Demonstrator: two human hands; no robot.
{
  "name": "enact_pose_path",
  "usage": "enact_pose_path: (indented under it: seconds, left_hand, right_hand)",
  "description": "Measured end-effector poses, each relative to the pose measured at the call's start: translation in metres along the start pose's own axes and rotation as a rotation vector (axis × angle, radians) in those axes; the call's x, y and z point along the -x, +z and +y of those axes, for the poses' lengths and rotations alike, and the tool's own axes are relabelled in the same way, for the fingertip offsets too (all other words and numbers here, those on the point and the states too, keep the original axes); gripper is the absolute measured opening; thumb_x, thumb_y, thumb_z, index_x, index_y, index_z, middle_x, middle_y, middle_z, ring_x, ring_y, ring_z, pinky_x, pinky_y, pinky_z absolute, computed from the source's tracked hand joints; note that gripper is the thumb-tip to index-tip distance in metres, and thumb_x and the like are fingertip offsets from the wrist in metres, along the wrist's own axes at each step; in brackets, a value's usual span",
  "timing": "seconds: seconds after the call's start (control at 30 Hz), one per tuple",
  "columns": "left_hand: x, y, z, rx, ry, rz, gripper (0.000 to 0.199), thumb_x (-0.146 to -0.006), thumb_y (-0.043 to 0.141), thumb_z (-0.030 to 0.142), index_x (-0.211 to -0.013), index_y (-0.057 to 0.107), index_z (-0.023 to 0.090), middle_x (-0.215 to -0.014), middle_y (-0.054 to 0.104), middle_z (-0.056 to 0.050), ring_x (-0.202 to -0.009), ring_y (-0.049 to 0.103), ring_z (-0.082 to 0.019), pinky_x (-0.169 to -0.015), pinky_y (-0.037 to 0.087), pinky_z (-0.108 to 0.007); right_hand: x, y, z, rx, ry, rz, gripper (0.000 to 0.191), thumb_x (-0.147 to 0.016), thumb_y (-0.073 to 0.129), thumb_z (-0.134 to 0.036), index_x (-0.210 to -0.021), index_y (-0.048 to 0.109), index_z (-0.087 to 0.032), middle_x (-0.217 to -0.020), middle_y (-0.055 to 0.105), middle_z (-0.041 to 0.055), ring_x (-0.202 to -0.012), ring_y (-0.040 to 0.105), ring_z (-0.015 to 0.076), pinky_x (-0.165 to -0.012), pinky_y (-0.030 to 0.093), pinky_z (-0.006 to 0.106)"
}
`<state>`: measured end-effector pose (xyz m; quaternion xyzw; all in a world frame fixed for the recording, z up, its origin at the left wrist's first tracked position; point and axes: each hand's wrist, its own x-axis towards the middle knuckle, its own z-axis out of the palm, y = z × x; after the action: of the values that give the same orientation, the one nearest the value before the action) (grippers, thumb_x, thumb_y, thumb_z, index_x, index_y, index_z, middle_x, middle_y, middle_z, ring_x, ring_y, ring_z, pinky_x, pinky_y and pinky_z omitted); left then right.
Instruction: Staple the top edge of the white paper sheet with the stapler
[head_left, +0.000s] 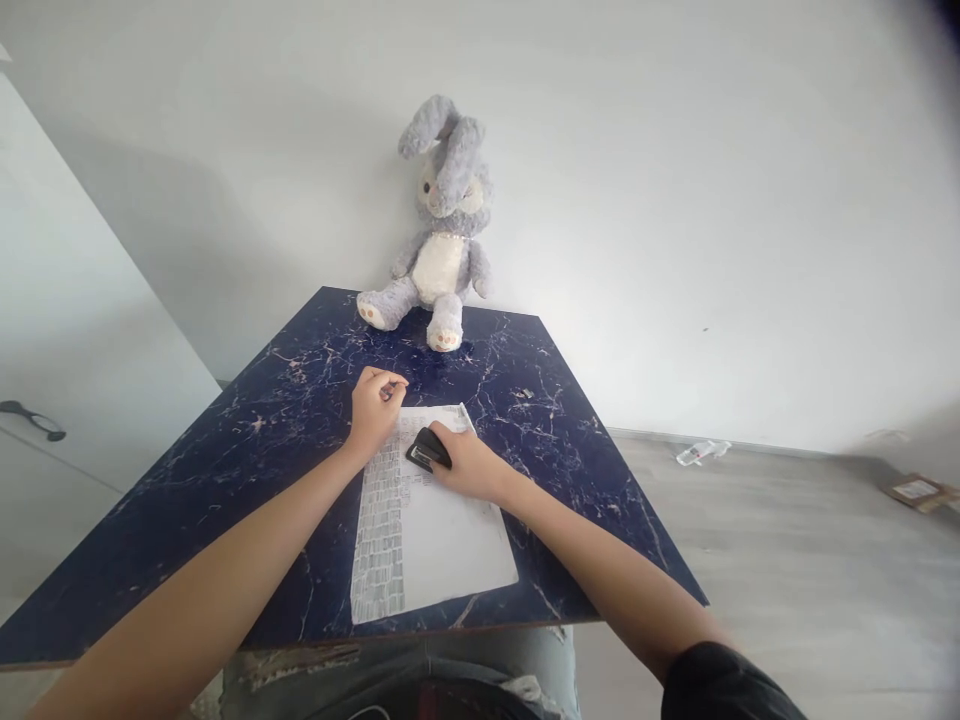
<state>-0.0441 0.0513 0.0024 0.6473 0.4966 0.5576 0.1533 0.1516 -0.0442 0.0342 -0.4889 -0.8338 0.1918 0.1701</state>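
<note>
In my right hand (465, 462) is a small black stapler (428, 450), gripped over the upper half of a sheet of paper (457, 550). The paper lies flat near the table's front edge, with dense grey marks in rows down its left strip and fainter marks near the top. My left hand (376, 408) is closed in a pinch by the paper's upper left corner. Whatever its fingers may hold is too small to make out. Whether the stapler touches the paper cannot be told.
A grey plush rabbit (441, 265) sits at the back of the dark blue marble-patterned table (292, 400), against the white wall. To the left stands a white cabinet with a black handle (34, 420). Clear plastic packaging (703, 453) and a cardboard piece (921, 492) lie on the floor.
</note>
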Motion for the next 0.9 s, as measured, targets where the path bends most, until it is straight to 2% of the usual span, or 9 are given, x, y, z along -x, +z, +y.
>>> enact_pose_path:
  seconds: [0.13, 0.3, 0.37, 0.43, 0.53, 0.6, 0.67, 0.77, 0.9]
  left_hand:
    - [-0.001, -0.006, 0.001, 0.022, 0.004, 0.115, 0.014, -0.088, 0.061, 0.020, -0.082, 0.073, 0.020, -0.095, 0.059, -0.004, -0.073, 0.060, -0.015, -0.069, 0.051, -0.030]
    - [0.002, -0.004, 0.001, 0.067, -0.002, 0.083, 0.015, -0.088, 0.060, 0.019, -0.080, 0.073, 0.020, -0.095, 0.058, -0.003, -0.067, 0.057, -0.013, -0.069, 0.051, -0.031]
    - [0.003, -0.001, 0.002, 0.072, 0.003, 0.063, 0.015, -0.088, 0.060, 0.019, -0.080, 0.073, 0.020, -0.095, 0.058, -0.003, -0.067, 0.056, -0.013, -0.070, 0.051, -0.031]
    - [0.002, -0.001, 0.001, 0.079, 0.004, 0.055, 0.015, -0.088, 0.060, 0.019, -0.080, 0.073, 0.020, -0.094, 0.058, -0.003, -0.067, 0.057, -0.013, -0.071, 0.051, -0.031]
    - [0.000, -0.003, -0.004, 0.089, 0.001, 0.073, 0.014, -0.087, 0.061, 0.018, -0.080, 0.073, 0.020, -0.094, 0.058, -0.003, -0.068, 0.058, -0.014, -0.071, 0.051, -0.032]
    - [-0.001, -0.005, -0.008, 0.089, -0.009, 0.088, 0.015, -0.087, 0.061, 0.019, -0.080, 0.074, 0.020, -0.094, 0.058, -0.004, -0.069, 0.059, -0.015, -0.071, 0.051, -0.032]
    - [-0.002, -0.007, -0.013, 0.082, -0.020, 0.100, 0.014, -0.086, 0.062, 0.019, -0.080, 0.074, 0.020, -0.094, 0.059, -0.004, -0.069, 0.058, -0.014, -0.071, 0.050, -0.032]
    - [-0.007, -0.009, -0.018, 0.068, -0.019, 0.107, 0.014, -0.085, 0.063, 0.020, -0.079, 0.075, 0.020, -0.093, 0.059, -0.003, -0.068, 0.058, -0.014, -0.071, 0.050, -0.031]
    - [-0.025, -0.017, -0.031, 0.206, -0.175, 0.144, 0.014, -0.080, 0.063, 0.023, -0.076, 0.075, 0.019, -0.083, 0.060, -0.002, -0.056, 0.053, -0.011, -0.056, 0.044, -0.027]
  right_hand:
    - [0.026, -0.022, 0.026, 0.027, 0.052, 0.015, 0.017, -0.089, 0.058, -0.020, -0.103, 0.054, -0.029, -0.078, 0.071, -0.0007, -0.066, 0.067, 0.0212, -0.060, 0.043, 0.029]
    - [0.081, -0.056, 0.087, 0.001, 0.281, 0.078, 0.015, -0.090, 0.062, -0.028, -0.105, 0.059, -0.027, -0.077, 0.071, 0.0003, -0.065, 0.067, 0.0230, -0.060, 0.047, 0.032]
    - [0.098, -0.067, 0.109, -0.108, 0.372, 0.106, 0.028, -0.092, 0.065, -0.041, -0.115, 0.063, -0.025, -0.093, 0.076, 0.0055, -0.076, 0.071, 0.0250, -0.063, 0.052, 0.034]
    - [0.103, -0.074, 0.130, -0.290, 0.392, 0.137, 0.043, -0.098, 0.058, -0.055, -0.126, 0.064, -0.024, -0.115, 0.076, 0.0104, -0.097, 0.074, 0.0264, -0.077, 0.058, 0.036]
    - [0.086, -0.079, 0.160, -0.355, 0.357, 0.385, 0.056, -0.105, 0.034, -0.062, -0.123, 0.067, -0.021, -0.129, 0.072, 0.0134, -0.120, 0.069, 0.0279, -0.097, 0.057, 0.042]
    - [0.062, -0.075, 0.178, -0.097, 0.269, 0.438, 0.050, -0.102, 0.043, -0.059, -0.121, 0.070, -0.022, -0.138, 0.069, 0.0126, -0.132, 0.062, 0.0292, -0.113, 0.049, 0.049]
    - [0.037, -0.065, 0.191, 0.132, 0.142, 0.260, 0.048, -0.102, 0.046, -0.053, -0.129, 0.069, -0.022, -0.156, 0.055, 0.0129, -0.151, 0.044, 0.0302, -0.125, 0.034, 0.052]
    - [0.008, -0.045, 0.198, 0.303, 0.194, 0.040, 0.061, -0.106, 0.038, -0.051, -0.156, 0.049, -0.018, -0.171, 0.033, 0.0137, -0.162, 0.022, 0.0295, -0.131, 0.021, 0.053]
    - [-0.010, -0.023, 0.188, 0.405, 0.349, -0.010, 0.065, -0.110, 0.027, -0.049, -0.167, 0.028, -0.018, -0.176, 0.018, 0.0148, -0.164, 0.009, 0.0307, -0.131, 0.014, 0.057]
